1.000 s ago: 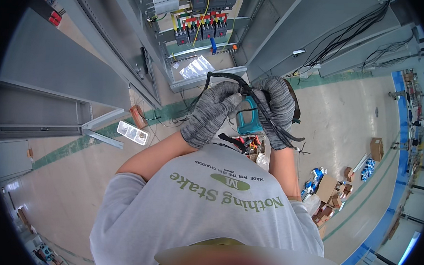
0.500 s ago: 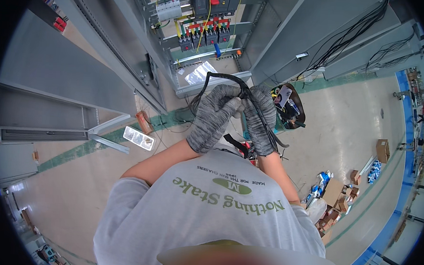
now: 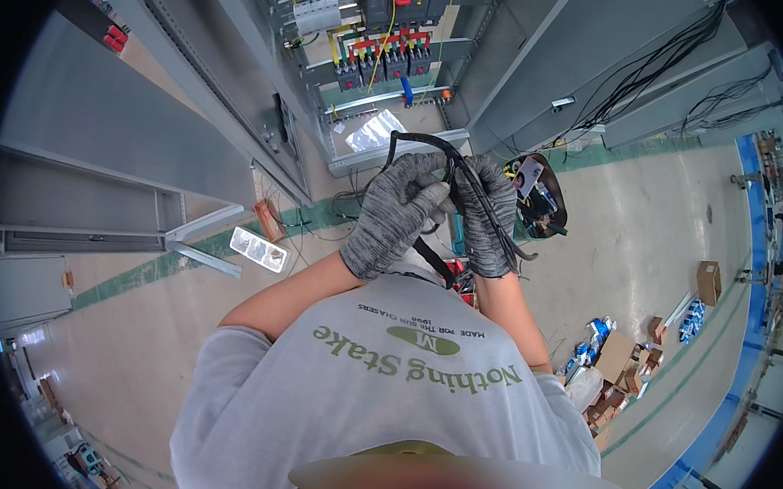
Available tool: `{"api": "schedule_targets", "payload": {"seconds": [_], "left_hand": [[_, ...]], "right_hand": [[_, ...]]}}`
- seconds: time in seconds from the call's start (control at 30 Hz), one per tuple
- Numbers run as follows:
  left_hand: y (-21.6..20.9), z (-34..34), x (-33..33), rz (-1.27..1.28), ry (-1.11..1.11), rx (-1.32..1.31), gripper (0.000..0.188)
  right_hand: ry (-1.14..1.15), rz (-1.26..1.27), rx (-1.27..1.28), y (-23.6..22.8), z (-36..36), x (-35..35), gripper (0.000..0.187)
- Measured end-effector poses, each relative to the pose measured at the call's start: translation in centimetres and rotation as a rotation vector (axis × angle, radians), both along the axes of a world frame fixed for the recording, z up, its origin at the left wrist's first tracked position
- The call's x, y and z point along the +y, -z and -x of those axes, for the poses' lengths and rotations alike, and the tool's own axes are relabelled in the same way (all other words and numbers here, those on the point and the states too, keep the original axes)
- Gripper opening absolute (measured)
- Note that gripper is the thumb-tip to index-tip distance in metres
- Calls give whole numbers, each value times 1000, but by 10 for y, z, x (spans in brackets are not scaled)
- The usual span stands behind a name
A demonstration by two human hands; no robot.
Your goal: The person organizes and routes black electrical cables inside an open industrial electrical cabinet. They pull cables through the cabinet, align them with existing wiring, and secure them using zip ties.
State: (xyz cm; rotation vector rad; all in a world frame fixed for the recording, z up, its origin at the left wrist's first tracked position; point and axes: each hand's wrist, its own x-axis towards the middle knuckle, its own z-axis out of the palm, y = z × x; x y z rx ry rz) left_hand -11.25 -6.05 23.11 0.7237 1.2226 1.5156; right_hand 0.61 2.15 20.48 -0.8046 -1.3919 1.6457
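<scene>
Both my hands wear grey knit gloves and are held together in front of my chest. My left hand (image 3: pixel 395 211) and my right hand (image 3: pixel 490 213) both grip a bundle of black cables (image 3: pixel 467 182), which loops over the top of my fingers and hangs down past my right wrist. Beyond the hands stands an open grey electrical cabinet (image 3: pixel 381 42) with breakers and red, yellow, blue and green wiring.
A round black tool bag (image 3: pixel 542 200) lies on the floor right of my hands. Grey cabinet doors (image 3: pixel 103 128) stand open at left. Cardboard boxes and blue packages (image 3: pixel 618 357) lie on the floor at lower right. A clear plastic bag (image 3: pixel 257 248) lies at left.
My hands have drawn closer together and shifted slightly down and toward the cabinet, working the cable bundle. The view has tilted, bringing more of the cabinet wiring into sight.
</scene>
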Motion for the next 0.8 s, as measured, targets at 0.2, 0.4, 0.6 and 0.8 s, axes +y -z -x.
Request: {"api": "schedule_targets", "payload": {"seconds": [0.2, 0.4, 0.6, 0.8], "left_hand": [[8, 6, 7, -9, 47, 119, 29], [35, 11, 15, -219, -55, 663, 28], [34, 31, 22, -350, 32, 970, 26], [26, 39, 23, -275, 48, 1359, 22]], "right_hand": [[-50, 60, -144, -7, -6, 2, 15], [-141, 57, -155, -14, -9, 4, 22], [-30, 234, -22, 5, -4, -1, 22], [-14, 443, 38, 17, -3, -1, 11]]}}
